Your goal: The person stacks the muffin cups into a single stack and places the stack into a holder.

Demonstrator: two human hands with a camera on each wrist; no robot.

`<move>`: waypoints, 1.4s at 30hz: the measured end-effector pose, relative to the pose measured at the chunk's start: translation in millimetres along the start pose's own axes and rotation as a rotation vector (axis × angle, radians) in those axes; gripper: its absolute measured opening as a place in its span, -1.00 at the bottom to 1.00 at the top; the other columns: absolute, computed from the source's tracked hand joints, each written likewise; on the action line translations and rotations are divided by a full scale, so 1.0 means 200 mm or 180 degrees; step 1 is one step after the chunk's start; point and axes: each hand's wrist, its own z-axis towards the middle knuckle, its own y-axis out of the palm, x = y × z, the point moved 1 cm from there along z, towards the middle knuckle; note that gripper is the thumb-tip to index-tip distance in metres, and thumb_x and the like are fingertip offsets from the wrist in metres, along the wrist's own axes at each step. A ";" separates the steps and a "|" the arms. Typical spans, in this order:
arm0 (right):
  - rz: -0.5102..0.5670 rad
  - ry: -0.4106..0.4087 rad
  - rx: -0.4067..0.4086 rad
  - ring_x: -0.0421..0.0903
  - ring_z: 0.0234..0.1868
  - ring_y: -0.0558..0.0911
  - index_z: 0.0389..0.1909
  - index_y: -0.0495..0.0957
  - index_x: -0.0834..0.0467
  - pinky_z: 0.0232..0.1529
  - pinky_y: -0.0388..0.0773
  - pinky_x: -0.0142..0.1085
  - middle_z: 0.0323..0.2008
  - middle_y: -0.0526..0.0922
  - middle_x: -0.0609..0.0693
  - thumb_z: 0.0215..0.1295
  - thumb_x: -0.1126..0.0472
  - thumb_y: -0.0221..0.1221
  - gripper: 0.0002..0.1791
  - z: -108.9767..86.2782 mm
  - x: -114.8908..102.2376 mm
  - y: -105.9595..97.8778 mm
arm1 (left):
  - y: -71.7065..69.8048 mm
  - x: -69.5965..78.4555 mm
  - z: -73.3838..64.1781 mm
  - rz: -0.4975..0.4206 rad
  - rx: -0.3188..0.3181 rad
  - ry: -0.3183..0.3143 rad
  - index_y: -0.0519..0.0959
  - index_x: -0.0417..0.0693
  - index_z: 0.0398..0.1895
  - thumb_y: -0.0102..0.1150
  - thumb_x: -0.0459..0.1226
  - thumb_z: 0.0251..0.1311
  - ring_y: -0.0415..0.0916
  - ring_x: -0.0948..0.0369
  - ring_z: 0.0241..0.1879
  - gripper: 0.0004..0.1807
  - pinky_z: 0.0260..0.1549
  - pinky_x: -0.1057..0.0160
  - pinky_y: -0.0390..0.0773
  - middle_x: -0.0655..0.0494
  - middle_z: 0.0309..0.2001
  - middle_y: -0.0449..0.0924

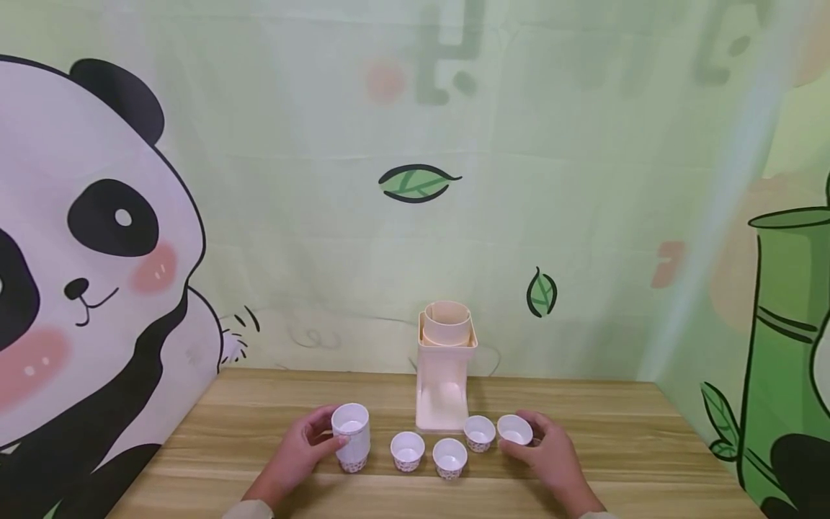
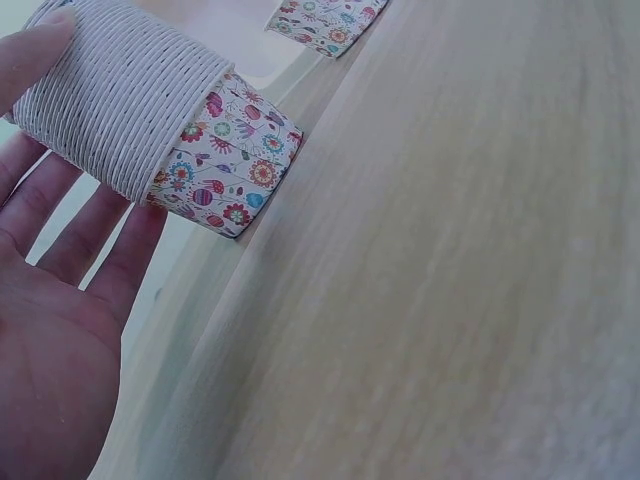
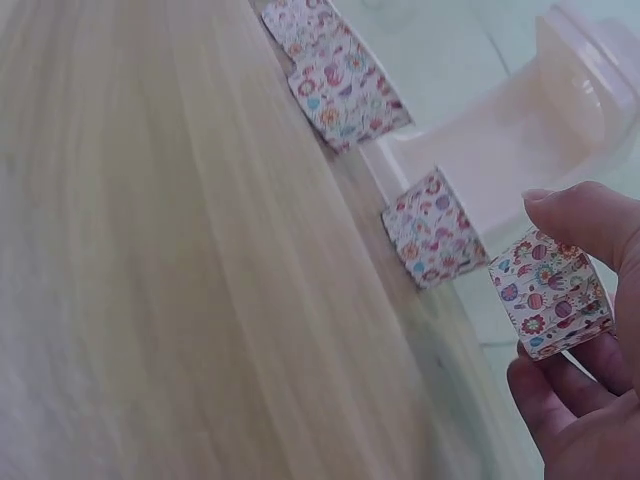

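Three cups (image 1: 450, 458) sat between the left hand (image 1: 300, 450), gripping a stack (image 1: 355, 448), and right hand (image 1: 552, 453), pinching another cup (image 1: 515, 429). A stand (image 1: 442, 386) rose farther.

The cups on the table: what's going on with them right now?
A person's left hand holds a stack of cups, and the right hand grips a single cup. Three loose cups stand upright on the table between the hands, with a pale stand behind them.
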 end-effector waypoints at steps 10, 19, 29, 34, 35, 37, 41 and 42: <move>0.0178 -0.0113 -0.0093 -0.03 -0.03 0.70 0.18 0.57 0.35 -0.11 0.66 -0.42 0.00 0.74 0.20 -0.02 0.25 0.58 -0.30 -0.05 -0.11 0.02 | 0.00 0.00 0.00 -0.0018 -0.0029 0.0010 0.48 -0.25 0.31 0.40 -0.27 0.25 0.59 0.35 0.07 -0.41 0.12 0.44 0.52 -0.22 0.15 0.65; 0.0487 -0.0188 -0.0269 -0.08 -0.03 0.69 0.17 0.60 0.30 -0.07 0.68 -0.38 0.00 0.75 0.15 -0.03 0.28 0.58 -0.32 -0.08 -0.21 0.06 | 0.00 -0.01 0.00 -0.0007 -0.0038 0.0001 0.47 -0.24 0.31 0.41 -0.26 0.24 0.59 0.26 0.11 -0.40 0.12 0.43 0.52 -0.20 0.16 0.65; 0.0825 -0.0271 -0.0466 -0.11 -0.03 0.69 0.14 0.59 0.32 -0.07 0.68 -0.39 0.03 0.73 0.18 -0.07 0.34 0.58 -0.33 -0.11 -0.30 0.12 | 0.00 0.00 0.01 -0.0037 -0.0042 -0.0039 0.48 -0.22 0.32 0.42 -0.23 0.23 0.58 0.16 0.15 -0.39 0.12 0.44 0.52 -0.18 0.17 0.65; 0.0922 -0.0284 -0.0632 -0.07 0.00 0.67 0.15 0.57 0.34 -0.06 0.68 -0.41 0.05 0.70 0.23 -0.05 0.34 0.57 -0.33 -0.12 -0.34 0.15 | 0.00 0.00 0.01 -0.0030 -0.0034 -0.0001 0.48 -0.24 0.32 0.41 -0.26 0.23 0.59 0.30 0.09 -0.40 0.12 0.43 0.52 -0.21 0.17 0.65; 0.0932 -0.0297 -0.0662 -0.07 0.00 0.67 0.16 0.56 0.34 -0.05 0.68 -0.41 0.06 0.70 0.23 -0.04 0.34 0.57 -0.32 -0.12 -0.35 0.16 | 0.00 0.00 0.01 -0.0027 -0.0032 0.0002 0.48 -0.24 0.32 0.41 -0.26 0.23 0.59 0.30 0.09 -0.40 0.12 0.43 0.52 -0.21 0.16 0.65; 0.0965 -0.0300 -0.0702 -0.06 0.00 0.67 0.17 0.56 0.33 -0.04 0.67 -0.41 0.06 0.69 0.24 -0.04 0.33 0.57 -0.31 -0.13 -0.37 0.18 | 0.00 0.00 0.01 -0.0031 -0.0035 0.0013 0.47 -0.25 0.32 0.41 -0.26 0.24 0.59 0.30 0.09 -0.40 0.12 0.43 0.52 -0.21 0.16 0.65; 0.1045 -0.0301 -0.0760 -0.03 -0.01 0.68 0.18 0.55 0.34 -0.02 0.68 -0.39 0.06 0.68 0.27 -0.04 0.36 0.56 -0.31 -0.15 -0.41 0.21 | 0.00 0.00 0.00 -0.0053 -0.0039 0.0002 0.47 -0.25 0.32 0.40 -0.27 0.24 0.59 0.31 0.08 -0.40 0.12 0.43 0.53 -0.22 0.16 0.64; 0.1065 -0.0300 -0.0774 -0.03 -0.01 0.68 0.19 0.55 0.34 -0.02 0.68 -0.39 0.06 0.68 0.28 -0.03 0.36 0.56 -0.31 -0.15 -0.42 0.22 | 0.00 0.00 0.00 -0.0059 -0.0039 -0.0005 0.47 -0.25 0.32 0.40 -0.27 0.24 0.59 0.32 0.08 -0.40 0.12 0.43 0.52 -0.22 0.16 0.64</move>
